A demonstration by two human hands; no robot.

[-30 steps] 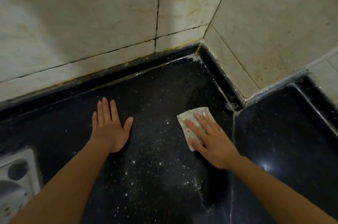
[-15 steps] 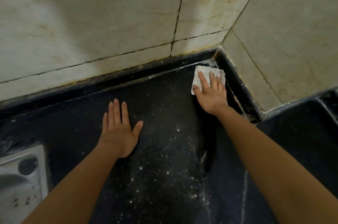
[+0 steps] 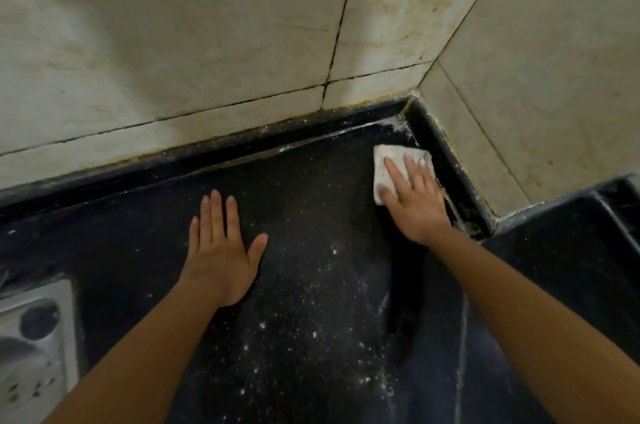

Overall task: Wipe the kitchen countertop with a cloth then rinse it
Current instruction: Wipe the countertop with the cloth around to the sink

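Near left corner: a white moulded object with a round dark opening (image 3: 33, 347) sits at the frame edge; what it is cannot be told.
Counter: a black speckled stone counter (image 3: 138, 250) fills the lower part of the view, running to the walls.
Specks: white powdery specks (image 3: 311, 330) lie scattered over the middle of the counter, thickest near the viewer between the two forearms.
Left hand: the bare left hand (image 3: 221, 261) rests palm down on the counter left of centre; its fingers (image 3: 216, 212) are straight and close together, pointing far, with the thumb spread to the right. It holds nothing.
Right hand: the bare right hand (image 3: 415, 202) lies farther and to the right, flat on the cloth; its fingers (image 3: 394, 174) are straight and slightly spread, pressing down.
Cloth: a small folded white cloth (image 3: 384, 160) lies on the counter in the far right corner, under the right fingers, its right edge touching the kerb.
Right side: another dark counter surface (image 3: 571, 268) extends beyond a seam.
Kerb: a raised black stone kerb (image 3: 242, 155) edges the counter along both walls, dusted white.
Walls: stained beige marble wall tiles (image 3: 173, 43) with dark grout lines meet in a corner above the cloth.
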